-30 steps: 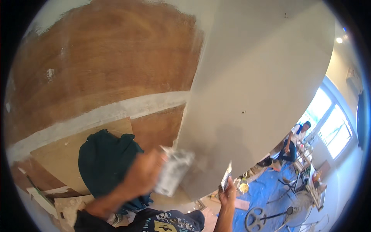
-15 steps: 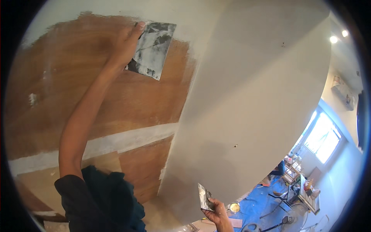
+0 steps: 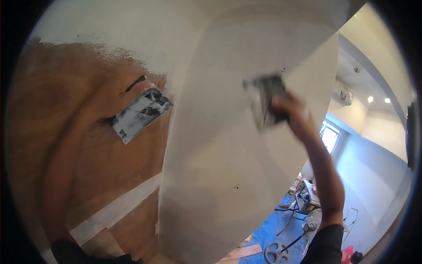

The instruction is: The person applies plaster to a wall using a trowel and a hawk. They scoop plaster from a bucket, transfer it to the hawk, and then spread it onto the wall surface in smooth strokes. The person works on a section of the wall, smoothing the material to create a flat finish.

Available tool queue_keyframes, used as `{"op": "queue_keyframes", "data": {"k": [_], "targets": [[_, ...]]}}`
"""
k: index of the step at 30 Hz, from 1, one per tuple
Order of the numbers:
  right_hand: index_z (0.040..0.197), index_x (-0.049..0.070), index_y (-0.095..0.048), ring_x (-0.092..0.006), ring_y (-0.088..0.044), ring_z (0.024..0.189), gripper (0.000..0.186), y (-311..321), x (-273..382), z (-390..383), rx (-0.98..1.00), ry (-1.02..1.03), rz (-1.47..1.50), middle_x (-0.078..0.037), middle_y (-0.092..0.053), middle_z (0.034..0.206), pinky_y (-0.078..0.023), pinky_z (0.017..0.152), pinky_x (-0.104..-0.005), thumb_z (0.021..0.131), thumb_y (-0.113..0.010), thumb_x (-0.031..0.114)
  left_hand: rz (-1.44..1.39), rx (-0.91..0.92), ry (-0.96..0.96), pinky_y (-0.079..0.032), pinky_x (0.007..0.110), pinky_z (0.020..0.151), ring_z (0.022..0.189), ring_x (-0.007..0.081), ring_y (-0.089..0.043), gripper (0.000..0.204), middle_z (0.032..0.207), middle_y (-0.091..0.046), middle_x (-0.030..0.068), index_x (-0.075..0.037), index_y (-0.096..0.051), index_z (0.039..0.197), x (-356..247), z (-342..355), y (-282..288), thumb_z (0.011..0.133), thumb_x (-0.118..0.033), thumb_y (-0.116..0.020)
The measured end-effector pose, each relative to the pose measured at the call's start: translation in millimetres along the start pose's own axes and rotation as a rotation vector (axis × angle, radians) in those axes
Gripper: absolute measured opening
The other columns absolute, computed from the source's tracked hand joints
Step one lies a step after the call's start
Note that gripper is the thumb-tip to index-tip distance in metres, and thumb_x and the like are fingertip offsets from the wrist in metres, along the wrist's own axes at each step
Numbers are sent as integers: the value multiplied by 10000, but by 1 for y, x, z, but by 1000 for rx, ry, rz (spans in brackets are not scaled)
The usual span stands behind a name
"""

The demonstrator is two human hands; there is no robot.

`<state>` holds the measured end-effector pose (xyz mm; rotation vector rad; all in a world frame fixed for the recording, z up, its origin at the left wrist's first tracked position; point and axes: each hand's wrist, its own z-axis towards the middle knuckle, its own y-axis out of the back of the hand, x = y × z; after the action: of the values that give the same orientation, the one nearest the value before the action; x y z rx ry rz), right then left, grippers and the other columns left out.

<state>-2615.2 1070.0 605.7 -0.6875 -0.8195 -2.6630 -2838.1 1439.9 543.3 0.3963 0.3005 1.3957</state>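
My left hand (image 3: 116, 90), raised before the brown board (image 3: 101, 149), is closed on a flat, smeared metal plate (image 3: 141, 115) that looks like a wide putty blade. The plate is tilted, with white and dark patches across its face. To the right, my right hand (image 3: 299, 115) grips a second dark, flat putty blade (image 3: 269, 97), blurred by motion. That blade is in front of the pale wall panel (image 3: 220, 145); whether it touches the surface cannot be made out. Rough white coating (image 3: 132, 61) borders the brown board along its upper edge.
A white strip (image 3: 118, 211) crosses the lower brown board. Low on the right lie a blue floor sheet (image 3: 259, 229), a cluttered table (image 3: 307, 193) and a grey wheel-shaped object (image 3: 276, 254). Farther back is a bright window (image 3: 329, 135).
My right hand has risen from low down to the upper pale panel with its blade. My left hand has lowered and moved left, turning its plate. The whole view has shifted.
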Motion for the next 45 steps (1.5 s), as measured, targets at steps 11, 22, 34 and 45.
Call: {"op": "queue_keyframes", "data": {"k": [11, 22, 34, 45], "targets": [[1185, -54, -561, -349, -645, 1075, 395, 113, 75, 300, -877, 305, -1439, -196, -667, 1099, -535, 880, -430, 852, -667, 131, -208, 96, 199, -467, 400, 667, 680, 295, -572, 253, 772, -623, 193, 26, -616, 916, -32, -6, 28, 978, -214, -568], [1264, -44, -544, -327, -538, 1266, 411, -28, 13, 344, -582, 361, -1609, -216, -561, 1335, -436, 1057, -399, 886, -607, 106, -138, 81, 297, -439, 418, 599, 619, 381, -549, 252, 726, -600, 238, 32, -608, 865, -47, -13, 33, 961, -200, -586], [1105, -43, -622, -313, -688, 1033, 280, 109, 70, 302, -751, 246, -1522, -190, -705, 1060, -557, 900, -393, 858, -626, 90, 34, 12, 294, -417, 441, 719, 725, 366, -533, 275, 782, -627, 205, -5, -625, 903, -56, -13, 44, 987, -258, -555], [1271, -60, -529, -315, -524, 1256, 510, -38, 23, 327, -516, 368, -1631, -219, -536, 1347, -450, 1036, -387, 848, -681, 180, 116, -29, 276, -437, 455, 695, 731, 382, -578, 300, 798, -638, 219, 17, -619, 921, -57, -18, 46, 991, -267, -554]]}}
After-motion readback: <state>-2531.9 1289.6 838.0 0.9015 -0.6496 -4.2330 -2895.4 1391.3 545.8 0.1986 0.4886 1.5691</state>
